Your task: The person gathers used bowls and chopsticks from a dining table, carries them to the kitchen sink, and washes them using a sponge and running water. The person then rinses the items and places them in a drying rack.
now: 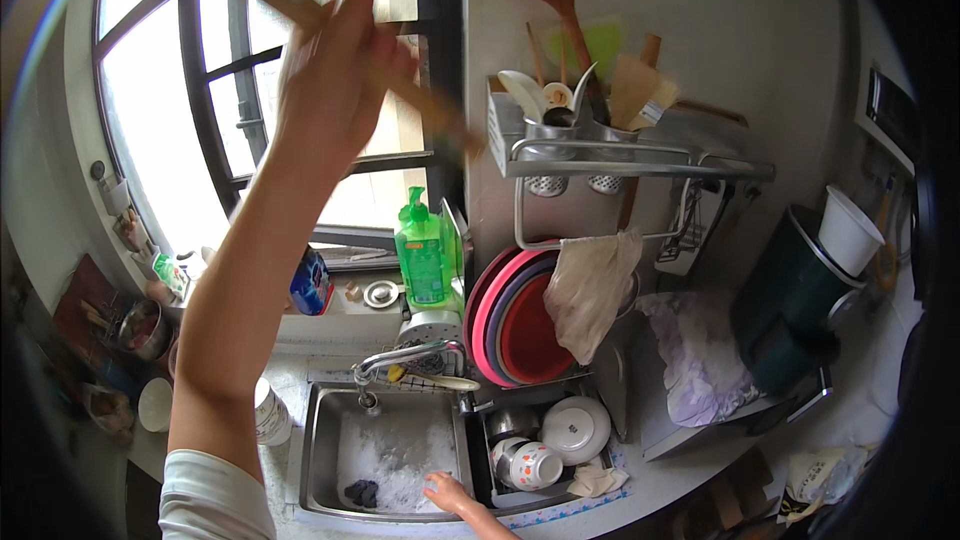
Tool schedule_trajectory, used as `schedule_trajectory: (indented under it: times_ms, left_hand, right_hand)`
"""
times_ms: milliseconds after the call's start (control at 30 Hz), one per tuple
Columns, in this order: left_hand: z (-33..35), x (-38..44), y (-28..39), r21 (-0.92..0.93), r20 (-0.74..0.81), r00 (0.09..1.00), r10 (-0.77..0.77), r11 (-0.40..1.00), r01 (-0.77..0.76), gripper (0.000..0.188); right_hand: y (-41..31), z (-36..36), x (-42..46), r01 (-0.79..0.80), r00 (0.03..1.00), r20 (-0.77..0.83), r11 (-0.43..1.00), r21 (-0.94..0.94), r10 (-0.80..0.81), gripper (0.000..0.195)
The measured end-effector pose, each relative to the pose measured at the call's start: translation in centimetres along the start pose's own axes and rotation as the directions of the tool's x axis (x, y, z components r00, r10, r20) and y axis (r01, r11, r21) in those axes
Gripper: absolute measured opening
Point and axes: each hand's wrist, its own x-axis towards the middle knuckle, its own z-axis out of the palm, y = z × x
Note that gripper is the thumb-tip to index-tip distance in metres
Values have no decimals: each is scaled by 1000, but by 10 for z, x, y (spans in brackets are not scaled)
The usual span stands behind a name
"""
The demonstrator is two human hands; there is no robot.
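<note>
My left hand (337,82) is raised high before the window, closed around a long wooden stick-like utensil (427,105). Motion blurs it, and I cannot tell whether it is one piece or more. Down at the front right of the stainless steel sink (315,457), my right hand (448,493) hangs over white suds (409,476), fingers slightly apart, nothing visible in them. A dark wet cloth or scrubber (362,493) lies in the foam to its left. The chrome faucet (409,355) arches over the back of the basin.
Bowls (536,465) and an upturned plate (576,430) fill the right basin. Colourful basins (529,330) lean behind, partly under a hanging cloth (592,292). A metal rack (637,165) holds utensil cups. On the sill stands a green pump bottle (421,255); a dark green bin (787,300) is right.
</note>
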Motion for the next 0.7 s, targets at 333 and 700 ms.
schedule_trajectory:
  times_ms: [333,700]
  left_hand:
    - [79,100,-145,505,-168,984,-62,851,140,25]
    - [71,119,-171,883,-294,927,-232,306,356,31]
  right_hand:
    - [16,-10,-20,-55,998,-5,988,143,56,38]
    - [8,-26,-9,-134,990,60,984,117,128,36]
